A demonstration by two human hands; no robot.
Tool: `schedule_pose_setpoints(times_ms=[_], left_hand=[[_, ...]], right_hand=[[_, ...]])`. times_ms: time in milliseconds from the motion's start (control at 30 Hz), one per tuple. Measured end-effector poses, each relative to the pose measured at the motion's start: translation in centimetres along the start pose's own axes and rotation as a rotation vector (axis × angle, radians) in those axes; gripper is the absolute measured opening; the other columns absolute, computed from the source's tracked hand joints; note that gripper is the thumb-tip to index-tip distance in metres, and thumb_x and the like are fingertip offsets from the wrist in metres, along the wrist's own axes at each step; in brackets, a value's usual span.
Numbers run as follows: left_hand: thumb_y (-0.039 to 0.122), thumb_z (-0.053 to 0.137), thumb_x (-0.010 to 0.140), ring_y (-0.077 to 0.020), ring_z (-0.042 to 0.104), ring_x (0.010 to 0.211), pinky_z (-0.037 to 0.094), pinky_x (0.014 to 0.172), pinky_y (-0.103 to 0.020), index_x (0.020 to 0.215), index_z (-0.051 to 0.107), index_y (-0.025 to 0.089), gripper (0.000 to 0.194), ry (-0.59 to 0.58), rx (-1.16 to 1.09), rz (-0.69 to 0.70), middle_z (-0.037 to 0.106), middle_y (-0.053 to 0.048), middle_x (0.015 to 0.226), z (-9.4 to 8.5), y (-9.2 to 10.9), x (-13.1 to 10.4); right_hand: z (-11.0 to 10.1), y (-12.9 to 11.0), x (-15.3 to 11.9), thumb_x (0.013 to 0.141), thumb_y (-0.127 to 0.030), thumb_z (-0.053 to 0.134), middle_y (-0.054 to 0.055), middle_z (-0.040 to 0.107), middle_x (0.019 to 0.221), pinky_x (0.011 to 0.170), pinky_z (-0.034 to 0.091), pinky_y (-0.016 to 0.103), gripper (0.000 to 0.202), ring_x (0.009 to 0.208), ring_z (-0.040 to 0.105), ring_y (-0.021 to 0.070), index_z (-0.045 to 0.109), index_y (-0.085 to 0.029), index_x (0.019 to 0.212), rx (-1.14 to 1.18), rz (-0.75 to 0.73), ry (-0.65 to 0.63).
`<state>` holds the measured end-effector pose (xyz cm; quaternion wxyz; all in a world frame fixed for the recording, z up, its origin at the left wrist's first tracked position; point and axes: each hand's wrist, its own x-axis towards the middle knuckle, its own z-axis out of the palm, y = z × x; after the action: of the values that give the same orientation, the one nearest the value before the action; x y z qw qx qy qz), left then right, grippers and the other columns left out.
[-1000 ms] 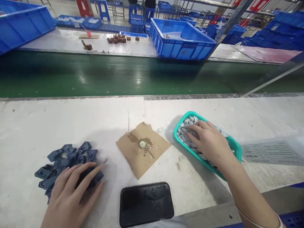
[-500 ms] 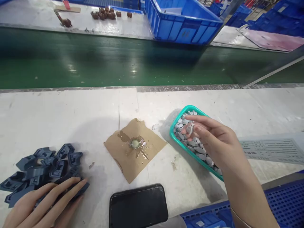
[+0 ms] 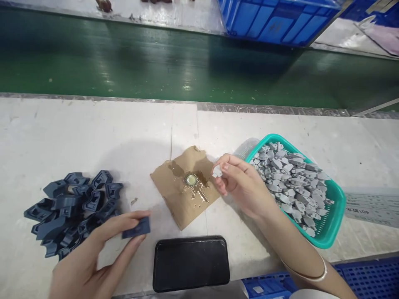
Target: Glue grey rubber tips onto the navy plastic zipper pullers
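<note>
- While the left hand (image 3: 93, 253) pinches a dark blue plastic piece (image 3: 136, 228) beside its pile (image 3: 73, 207), the right hand (image 3: 241, 185) grips a small grey insert (image 3: 217, 170) over the cardboard scrap (image 3: 183, 187).
- Judging by this, the parts are picked; joining them calls for aligning them.

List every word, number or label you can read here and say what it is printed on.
Printed sheet at the right edge of the table: lines of print, too small and blurred to read.
Blue crate beyond the green belt: a faint mark on its wall, not legible.
Phone: dark screen, no text.
Small grey piece in the right hand and dark blue piece in the left hand: no lettering visible.
</note>
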<state>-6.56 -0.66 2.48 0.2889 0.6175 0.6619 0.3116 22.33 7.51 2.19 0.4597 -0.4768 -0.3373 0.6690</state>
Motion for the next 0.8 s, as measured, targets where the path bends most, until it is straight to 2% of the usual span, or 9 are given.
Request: schedule_pose_setpoints(times_ms=[100, 167, 233, 300, 533, 667, 800], left_hand=[[0.035, 0.074, 0.093, -0.0164, 0.080, 0.100, 0.062, 0.085, -0.017, 0.109, 0.073, 0.034, 0.016, -0.127, -0.103, 0.042, 0.083, 0.005, 0.110, 2.7, 1.4, 0.9], [0.030, 0.069, 0.096, -0.0148, 0.078, 0.102, 0.061, 0.080, -0.015, 0.109, 0.074, 0.033, 0.014, -0.193, -0.134, 0.112, 0.082, 0.004, 0.112, 4.1, 1.7, 1.7], [0.025, 0.068, 0.096, -0.0134, 0.077, 0.103, 0.061, 0.082, -0.014, 0.107, 0.074, 0.032, 0.015, -0.212, -0.153, 0.152, 0.081, 0.004, 0.112, 4.9, 1.5, 2.3], [0.023, 0.068, 0.095, -0.0120, 0.077, 0.100, 0.060, 0.086, -0.014, 0.106, 0.074, 0.032, 0.015, -0.206, -0.162, 0.143, 0.081, 0.005, 0.108, 5.2, 1.2, 2.5], [0.026, 0.069, 0.095, -0.0136, 0.075, 0.092, 0.058, 0.085, -0.018, 0.109, 0.073, 0.031, 0.014, -0.154, -0.141, 0.044, 0.080, 0.003, 0.104, 4.8, 0.1, 1.9], [0.026, 0.071, 0.095, -0.0144, 0.075, 0.095, 0.057, 0.087, -0.020, 0.110, 0.073, 0.031, 0.016, -0.107, -0.153, -0.012, 0.080, 0.004, 0.106, 4.7, -0.4, 1.8], [0.027, 0.071, 0.094, -0.0176, 0.076, 0.096, 0.059, 0.088, -0.025, 0.109, 0.073, 0.029, 0.015, -0.063, -0.210, -0.064, 0.082, 0.003, 0.106, 4.7, 0.7, 1.7]], right_hand=[[-0.2, 1.3, 0.3, 0.096, -0.046, 0.070, 0.000, 0.069, 0.077, 0.059, 0.050, 0.028, 0.029, 0.061, 0.059, 0.0123, 0.062, -0.023, 0.080, -0.253, -0.151, 0.092], [-0.3, 2.0, 0.2, 0.101, -0.040, 0.062, 0.004, 0.073, 0.100, 0.084, 0.054, 0.036, 0.021, 0.090, 0.068, 0.0179, 0.063, -0.024, 0.087, -0.503, -0.318, 0.202], [-0.4, 2.3, 0.1, 0.103, -0.035, 0.058, 0.007, 0.070, 0.120, 0.108, 0.046, 0.045, 0.016, 0.124, 0.062, 0.0240, 0.063, -0.025, 0.092, -0.725, -0.434, 0.262], [-0.5, 2.4, -0.1, 0.104, -0.035, 0.056, 0.008, 0.069, 0.126, 0.114, 0.041, 0.049, 0.014, 0.139, 0.053, 0.0275, 0.062, -0.026, 0.095, -0.866, -0.443, 0.259], [-0.3, 1.7, -1.6, 0.106, -0.036, 0.053, 0.006, 0.071, 0.122, 0.102, 0.046, 0.044, 0.018, 0.124, 0.060, 0.0266, 0.060, -0.026, 0.093, -0.948, -0.294, 0.184], [0.0, 1.4, -2.0, 0.105, -0.030, 0.054, 0.004, 0.071, 0.111, 0.098, 0.045, 0.042, 0.019, 0.114, 0.061, 0.0248, 0.056, -0.025, 0.086, -0.965, -0.287, 0.157], [0.5, 1.3, -2.0, 0.101, -0.026, 0.061, 0.004, 0.071, 0.101, 0.091, 0.048, 0.039, 0.016, 0.104, 0.064, 0.0227, 0.060, -0.025, 0.086, -0.833, -0.338, 0.202]])
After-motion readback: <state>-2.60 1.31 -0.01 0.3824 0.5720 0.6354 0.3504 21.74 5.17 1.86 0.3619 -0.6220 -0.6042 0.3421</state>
